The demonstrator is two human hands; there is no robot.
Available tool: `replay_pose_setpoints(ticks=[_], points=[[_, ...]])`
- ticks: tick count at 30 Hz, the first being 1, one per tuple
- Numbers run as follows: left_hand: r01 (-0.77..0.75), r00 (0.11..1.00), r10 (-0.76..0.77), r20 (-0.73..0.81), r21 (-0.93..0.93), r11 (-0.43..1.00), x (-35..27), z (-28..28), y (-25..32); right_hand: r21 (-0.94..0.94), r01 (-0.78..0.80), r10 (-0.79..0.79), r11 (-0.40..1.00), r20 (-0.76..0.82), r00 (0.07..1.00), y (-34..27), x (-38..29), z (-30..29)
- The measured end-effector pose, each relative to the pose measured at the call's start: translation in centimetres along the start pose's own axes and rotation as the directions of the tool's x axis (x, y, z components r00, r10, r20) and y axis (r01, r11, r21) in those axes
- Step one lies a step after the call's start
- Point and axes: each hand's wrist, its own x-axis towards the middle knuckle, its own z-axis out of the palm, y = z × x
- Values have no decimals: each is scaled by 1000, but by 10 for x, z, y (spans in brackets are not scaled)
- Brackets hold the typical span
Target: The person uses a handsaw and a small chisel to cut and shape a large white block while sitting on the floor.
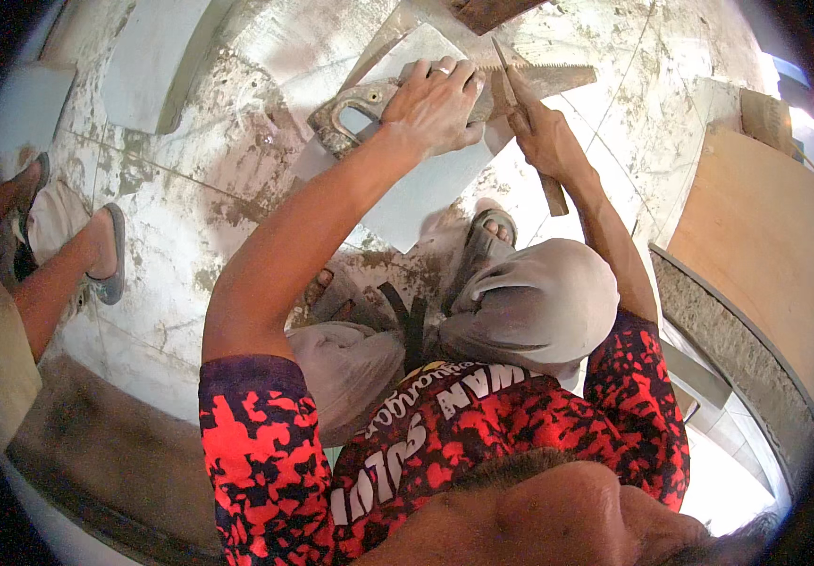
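A hand saw (555, 76) lies across in front of me, its toothed edge facing away and its worn handle (336, 117) to the left. My left hand (435, 106) grips the blade near the handle, with the fingers over the toothed edge. In my right hand (541, 131) is a file (503, 67), whose narrow tip points away from me. The file crosses the blade at the teeth; whether it touches them cannot be told. Its flat lower end (554, 194) sticks out below the hand. Under the saw is a pale flat board (424, 191).
A brown wooden piece (492, 10) lies beyond the saw. Another person's sandalled foot (109, 255) is at the left. Pale panels (145, 56) lie at the upper left. A plywood sheet (761, 247) and a rough-edged slab (725, 318) are at the right. The tiled floor (187, 212) is stained.
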Motion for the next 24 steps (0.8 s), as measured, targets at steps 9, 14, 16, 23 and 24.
replay_pose_setpoints(ticks=[9,14,16,23,24], points=[[10,1000,-11,26,21,1000,-2,0,3,-91,-50,61,995,131,990,3,-14,6],[31,994,-31,101,8,999,-2,-2,3,-67,-53,63,996,163,985,-3,-19,-7],[22,994,-21,106,-11,1000,-1,-3,1,-65,-53,62,996,151,987,-2,-19,-7],[21,1000,-21,5,-41,999,-1,2,2,-77,-91,102,993,141,985,4,-24,5],[18,1000,-18,7,-31,999,-1,1,1,-85,-93,105,992,143,984,6,-25,5]])
